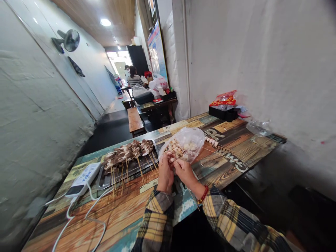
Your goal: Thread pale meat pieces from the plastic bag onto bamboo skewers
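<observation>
Both my hands meet at the near edge of a clear plastic bag (pixel 195 136), which lies spread open on the table. Small pale and tan food pieces (pixel 175 148) are inside it. My left hand (pixel 166 173) is closed around a small pinkish piece of food (pixel 171 158). Against it, my right hand (pixel 186 172) is pinched; its fingertips hide what they grip. To the left, a metal tray (pixel 103 182) carries several skewers of greyish-brown food (pixel 126 154), sticks pointing toward me. Right of the bag lie skewers with pale, rounded pieces (pixel 211 141).
A white power strip (pixel 83 179) with cables lies left of the tray. At the table's far right are a black box (pixel 223 113) with red packaging and a crumpled clear wrapper (pixel 259 127). Beyond stand a bench (pixel 135 119), another laden table and a seated person (pixel 134 78).
</observation>
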Tool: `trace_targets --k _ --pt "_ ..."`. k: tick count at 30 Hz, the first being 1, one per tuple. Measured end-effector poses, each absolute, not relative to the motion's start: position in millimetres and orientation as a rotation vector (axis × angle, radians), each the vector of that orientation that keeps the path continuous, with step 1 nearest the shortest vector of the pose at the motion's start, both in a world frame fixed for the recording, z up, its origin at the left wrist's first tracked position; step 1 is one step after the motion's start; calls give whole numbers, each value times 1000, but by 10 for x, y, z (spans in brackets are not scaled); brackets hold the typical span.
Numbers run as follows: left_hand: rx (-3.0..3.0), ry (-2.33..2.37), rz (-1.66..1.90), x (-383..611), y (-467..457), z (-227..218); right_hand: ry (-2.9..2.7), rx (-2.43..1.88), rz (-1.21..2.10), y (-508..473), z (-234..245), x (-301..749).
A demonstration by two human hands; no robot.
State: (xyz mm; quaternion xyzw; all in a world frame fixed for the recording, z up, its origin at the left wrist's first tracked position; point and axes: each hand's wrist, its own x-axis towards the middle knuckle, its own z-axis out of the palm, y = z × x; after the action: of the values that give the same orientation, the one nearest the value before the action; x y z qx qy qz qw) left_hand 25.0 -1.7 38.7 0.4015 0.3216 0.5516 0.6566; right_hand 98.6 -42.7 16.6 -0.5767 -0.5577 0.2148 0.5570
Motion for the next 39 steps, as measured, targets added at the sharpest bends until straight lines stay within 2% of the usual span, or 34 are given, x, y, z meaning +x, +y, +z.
trace_targets --k 12,19,26,31,39 --pt "948 809 1213 299 -108 433 -1459 -1483 318 -464 120 995" --pt "978 753 1206 316 -131 407 -1433 -1430 387 -453 149 1059" --pt "871 804 1338 211 56 387 -1319 -1513 518 -337 151 1634" --pt "1063 1013 1450 163 126 304 -1462 -1504 567 -218 260 1779" --pt "1643 1325 1332 67 253 137 -1703 -1613 472 -85 295 1762"
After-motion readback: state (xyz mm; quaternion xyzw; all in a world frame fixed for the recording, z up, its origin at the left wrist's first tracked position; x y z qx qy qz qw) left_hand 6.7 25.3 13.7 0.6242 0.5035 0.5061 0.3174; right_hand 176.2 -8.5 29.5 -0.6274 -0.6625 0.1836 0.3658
